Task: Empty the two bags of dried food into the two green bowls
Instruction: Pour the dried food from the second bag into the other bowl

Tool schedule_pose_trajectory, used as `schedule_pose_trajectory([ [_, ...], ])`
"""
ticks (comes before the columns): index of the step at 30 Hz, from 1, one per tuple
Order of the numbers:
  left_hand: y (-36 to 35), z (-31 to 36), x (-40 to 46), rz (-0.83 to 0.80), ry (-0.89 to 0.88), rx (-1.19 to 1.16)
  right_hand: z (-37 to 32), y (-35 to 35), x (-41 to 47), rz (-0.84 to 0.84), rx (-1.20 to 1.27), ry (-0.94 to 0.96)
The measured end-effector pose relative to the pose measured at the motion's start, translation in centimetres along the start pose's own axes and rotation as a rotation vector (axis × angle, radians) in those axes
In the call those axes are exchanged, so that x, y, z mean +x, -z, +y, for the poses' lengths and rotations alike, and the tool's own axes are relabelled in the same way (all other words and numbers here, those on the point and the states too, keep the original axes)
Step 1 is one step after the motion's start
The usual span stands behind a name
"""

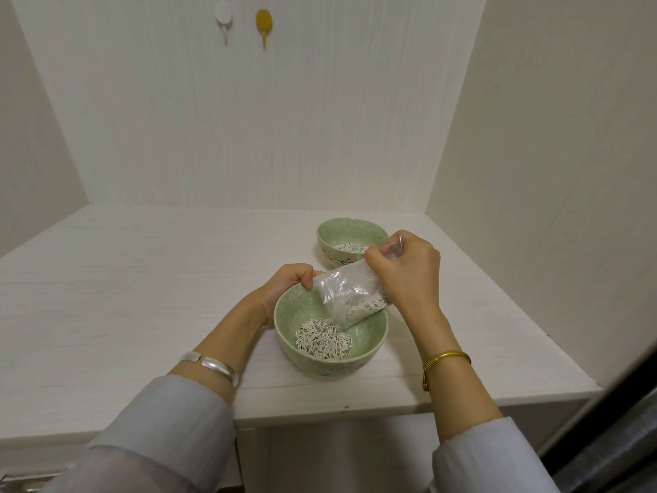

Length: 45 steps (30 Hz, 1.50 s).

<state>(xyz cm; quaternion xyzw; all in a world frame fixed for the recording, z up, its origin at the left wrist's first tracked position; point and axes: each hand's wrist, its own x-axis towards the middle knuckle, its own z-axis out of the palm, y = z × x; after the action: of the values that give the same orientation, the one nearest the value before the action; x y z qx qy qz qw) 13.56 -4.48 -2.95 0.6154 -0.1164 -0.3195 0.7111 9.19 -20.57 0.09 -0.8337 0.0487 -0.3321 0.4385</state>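
Bag: a clear plastic bag (350,293) tilted over the near bowl, mouth downward, pale stick-shaped dried food (362,309) gathered at its lower end, just inside the bowl's rim.
Left grip: the left hand (286,288) pinches the bag's left edge, thumb on top, fingers curled beneath; the bag runs rightward and down from this grip.
Right grip: the right hand (405,270) has its fingers curled round the bag's upper end, bunching the plastic; the rest of the bag hangs below and to the left of this grip.
Near bowl: a green bowl (369,336) directly beneath both grips, a heap of the same pale sticks on its bottom.
Far bowl: a second green bowl (330,233) beyond the right grip, partly hidden by that hand, some food inside.
Counter: the white counter (142,279) carries both bowls.
Wrists: a silver bangle (213,364) on the left, a gold bangle (444,361) on the right.
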Motion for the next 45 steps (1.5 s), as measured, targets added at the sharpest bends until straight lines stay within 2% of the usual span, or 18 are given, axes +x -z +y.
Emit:
schedule_pose_trajectory([
  [17,-0.1,0.1,-0.1,-0.018,-0.013,-0.005,-0.4,0.6,0.2,-0.021,-0.064,0.028],
  [25,0.2,0.0,0.1,-0.084,-0.028,0.018,-0.6,0.7,0.2,-0.031,-0.088,0.040],
  [45,0.4,-0.2,0.4,-0.064,-0.011,-0.014,-0.7,0.9,0.2,-0.036,-0.085,0.027],
])
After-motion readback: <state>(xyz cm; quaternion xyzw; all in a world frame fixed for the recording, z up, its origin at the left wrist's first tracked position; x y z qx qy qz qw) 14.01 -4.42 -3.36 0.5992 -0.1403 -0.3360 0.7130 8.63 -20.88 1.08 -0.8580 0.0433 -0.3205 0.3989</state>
